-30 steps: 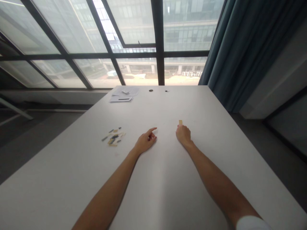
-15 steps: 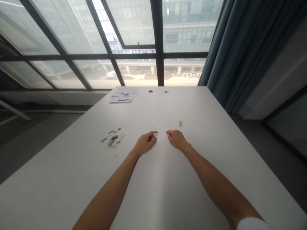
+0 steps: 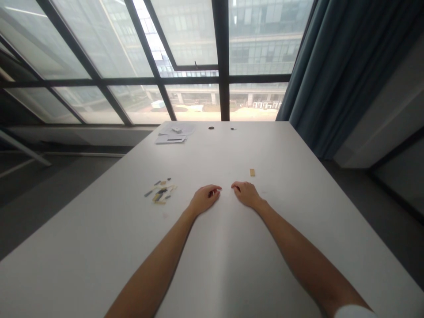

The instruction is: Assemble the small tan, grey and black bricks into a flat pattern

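My left hand [image 3: 206, 198] rests on the white table [image 3: 232, 154], loosely curled. A gap shows between its forefinger and thumb, and no object is visible there. Facing it across a narrow strip of bare tabletop, my right hand [image 3: 246, 193] lies with fingers loosely bent and somewhat apart; I see nothing in it. Just beyond the right hand is a small tan toy-brick plate [image 3: 252, 172], untouched. To the left of my left hand, apart from it, lies a loose pile of small grey, tan and dark toy bricks [image 3: 161, 193].
Papers [image 3: 170, 139] with a small white object [image 3: 176, 130] on top lie at the table's far left. Two dark round spots, one a disc [image 3: 211, 128], mark the far edge. Windows stand behind, and a blue curtain [image 3: 318, 79] hangs at the right.
The whole view has shifted slightly, so everything sits a little further right and lower. The left forefinger has bent a little towards the thumb. The bricks lie as before.
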Demonstrator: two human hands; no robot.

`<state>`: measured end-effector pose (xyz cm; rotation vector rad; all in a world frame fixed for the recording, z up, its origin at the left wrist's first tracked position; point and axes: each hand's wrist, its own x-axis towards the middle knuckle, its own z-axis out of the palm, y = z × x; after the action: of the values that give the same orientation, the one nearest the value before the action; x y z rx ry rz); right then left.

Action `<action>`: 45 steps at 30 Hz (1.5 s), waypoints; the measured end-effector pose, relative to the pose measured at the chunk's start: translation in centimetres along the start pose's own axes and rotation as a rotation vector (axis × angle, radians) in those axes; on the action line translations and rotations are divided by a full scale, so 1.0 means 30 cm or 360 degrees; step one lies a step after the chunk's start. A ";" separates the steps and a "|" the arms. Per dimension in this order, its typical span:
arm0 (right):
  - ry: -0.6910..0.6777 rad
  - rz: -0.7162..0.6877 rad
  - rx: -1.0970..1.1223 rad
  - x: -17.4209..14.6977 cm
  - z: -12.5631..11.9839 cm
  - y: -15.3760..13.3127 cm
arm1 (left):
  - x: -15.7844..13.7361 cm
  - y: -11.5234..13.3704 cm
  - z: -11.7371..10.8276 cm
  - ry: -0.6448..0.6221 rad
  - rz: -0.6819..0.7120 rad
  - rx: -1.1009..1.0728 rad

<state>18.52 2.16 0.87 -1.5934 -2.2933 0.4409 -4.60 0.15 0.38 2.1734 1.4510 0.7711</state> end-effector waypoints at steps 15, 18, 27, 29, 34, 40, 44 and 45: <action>0.0030 -0.0018 0.0022 -0.001 0.005 0.009 | -0.001 0.016 -0.004 -0.0006 -0.0017 0.0012; 0.0027 0.0001 0.0024 -0.001 0.005 0.009 | -0.001 0.017 -0.004 -0.0012 -0.0021 0.0003; 0.0007 0.0015 0.0015 -0.005 -0.005 0.000 | -0.002 0.017 -0.003 -0.0004 -0.0015 0.0005; -0.0007 0.0029 0.0010 -0.005 -0.006 -0.003 | -0.001 0.017 -0.001 0.0004 -0.0022 0.0009; 0.0002 0.0022 0.0012 -0.005 -0.006 -0.003 | 0.000 0.014 0.001 -0.0007 -0.0021 0.0010; 0.0034 0.0001 0.0028 -0.002 0.006 0.008 | 0.001 0.005 0.002 0.0004 0.0001 -0.0001; 0.0035 -0.0010 0.0026 0.001 0.010 0.015 | 0.001 0.005 0.003 0.0010 0.0003 0.0004; 0.0039 -0.0017 0.0025 0.001 0.010 0.016 | 0.001 0.005 0.003 0.0009 0.0002 0.0004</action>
<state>18.77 2.33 0.40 -1.5702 -2.2734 0.4328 -4.43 0.11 0.42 2.1760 1.4545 0.7771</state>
